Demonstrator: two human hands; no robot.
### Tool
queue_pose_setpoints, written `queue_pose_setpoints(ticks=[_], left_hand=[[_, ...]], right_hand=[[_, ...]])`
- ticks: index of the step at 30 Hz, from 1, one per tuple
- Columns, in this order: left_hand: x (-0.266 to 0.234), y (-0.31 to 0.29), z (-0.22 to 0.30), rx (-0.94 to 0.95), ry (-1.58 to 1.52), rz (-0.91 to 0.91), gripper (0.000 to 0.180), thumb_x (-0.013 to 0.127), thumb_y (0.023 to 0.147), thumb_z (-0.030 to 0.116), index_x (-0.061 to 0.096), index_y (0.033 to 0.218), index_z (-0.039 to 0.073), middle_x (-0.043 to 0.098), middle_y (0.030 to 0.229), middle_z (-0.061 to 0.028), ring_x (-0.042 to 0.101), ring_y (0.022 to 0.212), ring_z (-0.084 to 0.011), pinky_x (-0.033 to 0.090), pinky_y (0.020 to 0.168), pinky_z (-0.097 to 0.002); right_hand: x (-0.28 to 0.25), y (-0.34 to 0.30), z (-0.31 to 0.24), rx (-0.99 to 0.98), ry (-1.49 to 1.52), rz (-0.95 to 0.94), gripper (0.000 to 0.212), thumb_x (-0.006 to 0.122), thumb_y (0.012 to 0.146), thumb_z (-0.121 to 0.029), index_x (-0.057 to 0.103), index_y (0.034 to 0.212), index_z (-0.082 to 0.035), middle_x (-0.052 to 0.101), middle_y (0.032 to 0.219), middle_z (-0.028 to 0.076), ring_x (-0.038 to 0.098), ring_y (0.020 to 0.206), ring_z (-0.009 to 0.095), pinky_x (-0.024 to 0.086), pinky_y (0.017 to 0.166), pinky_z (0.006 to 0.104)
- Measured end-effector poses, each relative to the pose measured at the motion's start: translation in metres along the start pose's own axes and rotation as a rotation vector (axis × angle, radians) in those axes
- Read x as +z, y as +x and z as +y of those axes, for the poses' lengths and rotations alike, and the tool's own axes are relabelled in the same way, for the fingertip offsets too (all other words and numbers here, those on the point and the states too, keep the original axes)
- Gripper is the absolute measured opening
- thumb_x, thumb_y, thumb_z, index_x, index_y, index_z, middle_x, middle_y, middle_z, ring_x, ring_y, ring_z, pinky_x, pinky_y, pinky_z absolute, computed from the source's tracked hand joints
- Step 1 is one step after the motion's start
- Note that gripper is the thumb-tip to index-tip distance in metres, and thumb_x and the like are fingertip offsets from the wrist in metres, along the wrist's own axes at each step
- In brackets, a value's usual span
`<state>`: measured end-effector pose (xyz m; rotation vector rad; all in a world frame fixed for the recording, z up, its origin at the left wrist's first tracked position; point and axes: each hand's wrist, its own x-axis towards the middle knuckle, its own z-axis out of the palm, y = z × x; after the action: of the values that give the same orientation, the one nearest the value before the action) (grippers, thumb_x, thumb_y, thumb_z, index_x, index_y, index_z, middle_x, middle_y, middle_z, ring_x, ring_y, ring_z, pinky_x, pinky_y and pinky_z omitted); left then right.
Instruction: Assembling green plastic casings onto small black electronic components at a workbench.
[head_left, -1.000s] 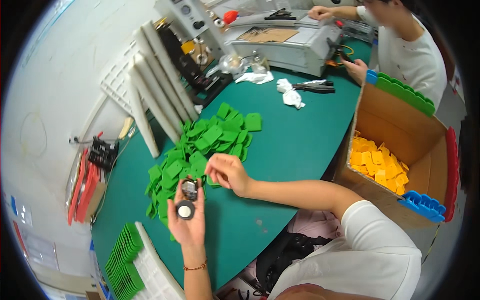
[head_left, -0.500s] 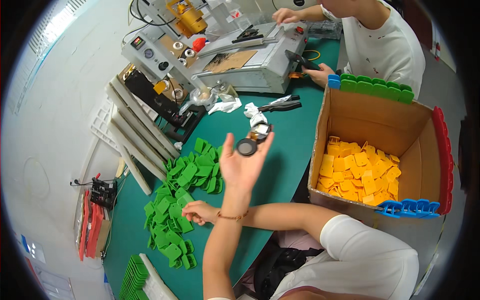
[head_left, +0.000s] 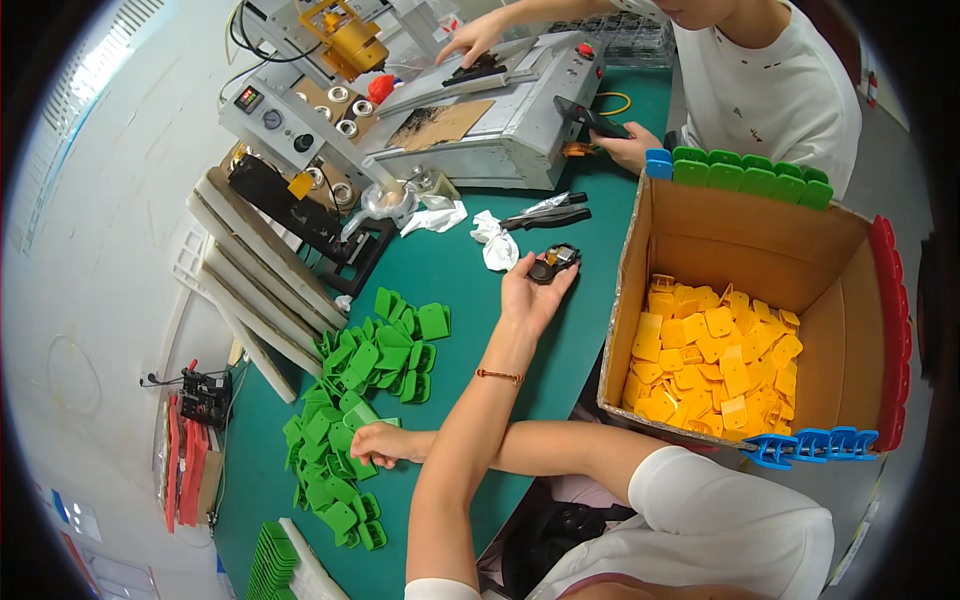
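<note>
Round black device (head_left: 555,262) is held in the left hand (head_left: 527,300), near the right edge of the table (head_left: 420,270); keep it level. Right hand (head_left: 378,443) curls; contents unclear.

This is a workshop, most likely a small factory's assembly room. A long green worktable (head_left: 450,280) carries a grey bench machine (head_left: 530,120) with a red button, and beside it stands a control box (head_left: 268,118) with a dial and a lit display. Green plastic pieces (head_left: 365,360) lie heaped in bulk, and a cardboard box (head_left: 760,250) holds many yellow ones (head_left: 710,365). A co-worker (head_left: 765,100) is at the same table.
</note>
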<state>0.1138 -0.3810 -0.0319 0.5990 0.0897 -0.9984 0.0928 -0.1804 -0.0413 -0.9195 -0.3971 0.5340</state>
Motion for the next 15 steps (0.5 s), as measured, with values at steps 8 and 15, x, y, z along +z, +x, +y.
queue_pose_setpoints(ticks=[8, 15], left_hand=[[0.02, -0.007, 0.003, -0.018, 0.172, 0.049, 0.026, 0.04, 0.09, 0.02, 0.039, 0.1, -0.004, 0.041, 0.116, -0.0268, 0.038, 0.112, -0.0432, 0.035, 0.096, -0.0506], [0.021, -0.016, 0.013, -0.044, 0.227, 0.087, 0.029, 0.04, 0.09, 0.024, 0.042, 0.101, -0.003, 0.041, 0.117, -0.0257, 0.031, 0.119, -0.0417, 0.022, 0.103, -0.0483]], right_hand=[[-0.001, -0.001, 0.001, -0.023, -0.11, -0.059, 0.019, 0.055, 0.079, -0.024, 0.048, 0.082, -0.006, 0.051, 0.068, 0.001, 0.039, 0.051, 0.008, 0.033, 0.045, 0.0207], [-0.001, 0.006, 0.008, -0.046, -0.103, -0.047, 0.019, 0.055, 0.074, -0.021, 0.051, 0.08, -0.003, 0.056, 0.068, 0.003, 0.044, 0.05, 0.01, 0.038, 0.045, 0.0246]])
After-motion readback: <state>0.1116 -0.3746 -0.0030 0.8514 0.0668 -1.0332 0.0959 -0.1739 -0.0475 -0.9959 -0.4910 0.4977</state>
